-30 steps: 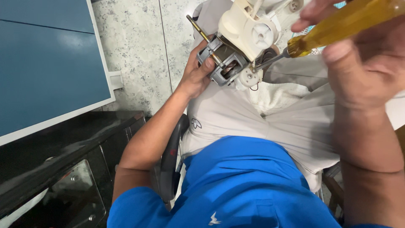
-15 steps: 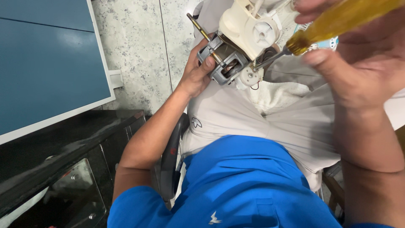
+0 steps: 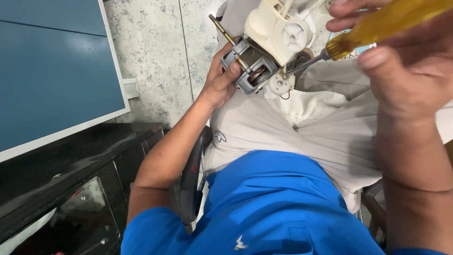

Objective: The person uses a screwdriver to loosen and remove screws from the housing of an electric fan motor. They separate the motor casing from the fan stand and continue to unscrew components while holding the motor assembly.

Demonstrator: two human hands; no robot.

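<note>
Speckled stone floor tiles (image 3: pixel 155 52) lie beyond the person's knees, a blue cabinet panel (image 3: pixel 52 66) at left. On the lap, the left hand (image 3: pixel 219 82) grips a small grey electric motor (image 3: pixel 252 66) with cream plastic housing (image 3: pixel 278 30). The right hand (image 3: pixel 401 66) clasps a yellow-handled screwdriver (image 3: pixel 377 23), tip at the motor's edge.

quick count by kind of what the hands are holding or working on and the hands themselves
Hands: 2, the left hand and the right hand
Screwdrivers: 1, the yellow-handled screwdriver in the right hand
Motor assemblies: 1, the grey motor with cream plastic housing, gripped by the left hand on the lap
Total: 4
</note>
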